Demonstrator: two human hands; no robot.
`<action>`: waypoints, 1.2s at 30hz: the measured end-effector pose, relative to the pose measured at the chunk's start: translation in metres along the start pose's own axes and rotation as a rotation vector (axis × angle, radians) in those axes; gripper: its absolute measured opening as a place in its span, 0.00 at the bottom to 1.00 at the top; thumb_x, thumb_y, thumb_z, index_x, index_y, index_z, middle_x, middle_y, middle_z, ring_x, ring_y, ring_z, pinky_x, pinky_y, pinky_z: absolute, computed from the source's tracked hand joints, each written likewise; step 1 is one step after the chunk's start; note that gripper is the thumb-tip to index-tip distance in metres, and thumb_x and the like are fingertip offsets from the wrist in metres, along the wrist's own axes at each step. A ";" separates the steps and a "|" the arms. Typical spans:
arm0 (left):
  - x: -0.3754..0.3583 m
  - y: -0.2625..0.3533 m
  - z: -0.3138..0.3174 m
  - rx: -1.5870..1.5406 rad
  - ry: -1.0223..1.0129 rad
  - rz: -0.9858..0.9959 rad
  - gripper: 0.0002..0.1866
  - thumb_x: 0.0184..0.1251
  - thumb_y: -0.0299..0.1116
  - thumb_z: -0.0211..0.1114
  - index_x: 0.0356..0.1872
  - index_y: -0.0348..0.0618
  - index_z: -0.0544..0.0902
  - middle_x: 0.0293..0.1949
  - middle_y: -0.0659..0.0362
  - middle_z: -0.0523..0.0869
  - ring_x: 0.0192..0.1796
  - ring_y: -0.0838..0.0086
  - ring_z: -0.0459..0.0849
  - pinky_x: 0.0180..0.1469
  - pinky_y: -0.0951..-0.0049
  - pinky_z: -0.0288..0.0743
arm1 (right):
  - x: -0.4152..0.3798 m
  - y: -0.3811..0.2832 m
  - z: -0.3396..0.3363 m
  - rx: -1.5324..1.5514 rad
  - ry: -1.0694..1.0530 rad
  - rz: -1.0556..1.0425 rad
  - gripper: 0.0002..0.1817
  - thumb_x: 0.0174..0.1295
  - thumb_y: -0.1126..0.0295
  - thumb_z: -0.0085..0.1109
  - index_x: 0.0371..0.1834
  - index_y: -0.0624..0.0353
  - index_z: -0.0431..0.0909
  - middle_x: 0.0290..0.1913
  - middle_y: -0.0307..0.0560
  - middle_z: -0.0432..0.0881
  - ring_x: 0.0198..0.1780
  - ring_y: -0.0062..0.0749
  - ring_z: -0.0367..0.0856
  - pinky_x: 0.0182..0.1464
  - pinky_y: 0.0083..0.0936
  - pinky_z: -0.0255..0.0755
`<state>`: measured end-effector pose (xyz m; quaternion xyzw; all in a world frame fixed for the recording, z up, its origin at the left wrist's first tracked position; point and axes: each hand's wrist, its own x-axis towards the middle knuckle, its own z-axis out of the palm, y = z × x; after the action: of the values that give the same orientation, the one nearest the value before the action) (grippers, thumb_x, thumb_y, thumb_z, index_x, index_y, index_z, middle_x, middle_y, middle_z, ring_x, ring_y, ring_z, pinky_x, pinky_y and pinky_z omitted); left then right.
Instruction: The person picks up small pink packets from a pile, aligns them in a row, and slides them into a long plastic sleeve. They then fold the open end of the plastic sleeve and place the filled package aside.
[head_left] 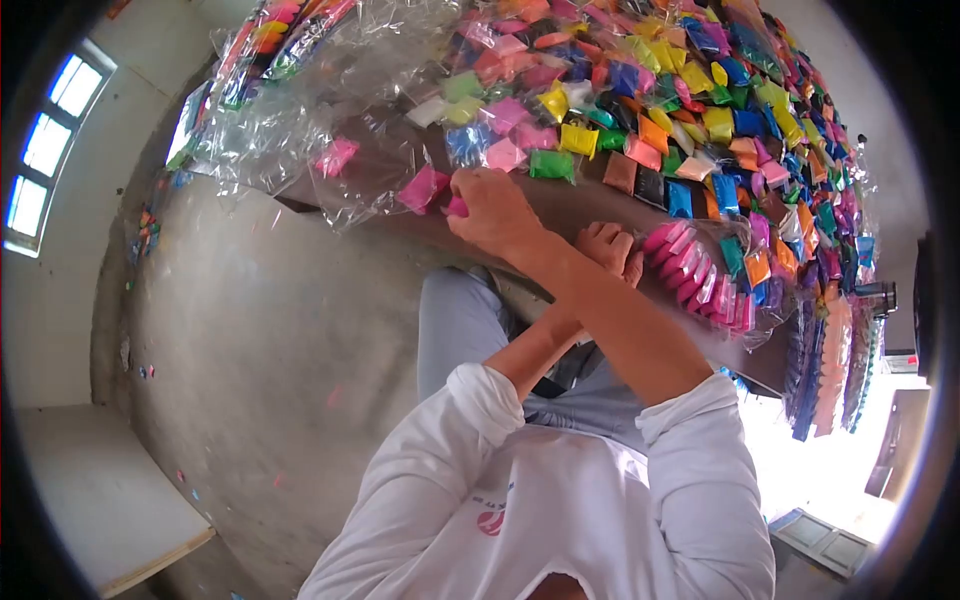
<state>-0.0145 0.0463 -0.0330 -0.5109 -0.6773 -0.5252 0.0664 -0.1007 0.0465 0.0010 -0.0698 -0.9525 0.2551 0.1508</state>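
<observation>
My forearms cross, the right one over the left. Reaching to the left, my right hand [492, 212] pinches a small pink packet [456, 207] at the table's edge. Another pink packet [423, 189] in clear wrap lies just left of it. My left hand [608, 248] is at the table edge with its fingers curled; what they hold, if anything, is hidden. Close to its right, a neat row of pink packets [690, 268] stands overlapped in a clear plastic bag [765, 312].
A big heap of colourful small packets [640, 120] covers the brown table [575, 203]. Clear plastic bags [300, 130] pile up on its left. Filled strips [835, 350] hang off the right end. Scraps dot the grey floor [260, 330]; a pale board [105, 495] stands lower left.
</observation>
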 end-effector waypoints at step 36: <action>0.002 -0.001 0.000 0.045 -0.053 0.039 0.07 0.55 0.30 0.66 0.30 0.39 0.79 0.35 0.51 0.81 0.42 0.54 0.78 0.45 0.57 0.72 | 0.012 -0.028 0.024 0.304 0.321 -0.082 0.21 0.47 0.68 0.71 0.44 0.59 0.77 0.43 0.54 0.80 0.50 0.50 0.77 0.54 0.39 0.70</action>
<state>-0.0164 0.0476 -0.0319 -0.5362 -0.6804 -0.4946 0.0700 -0.1212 0.0139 -0.0016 -0.0470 -0.8691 0.3749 0.3193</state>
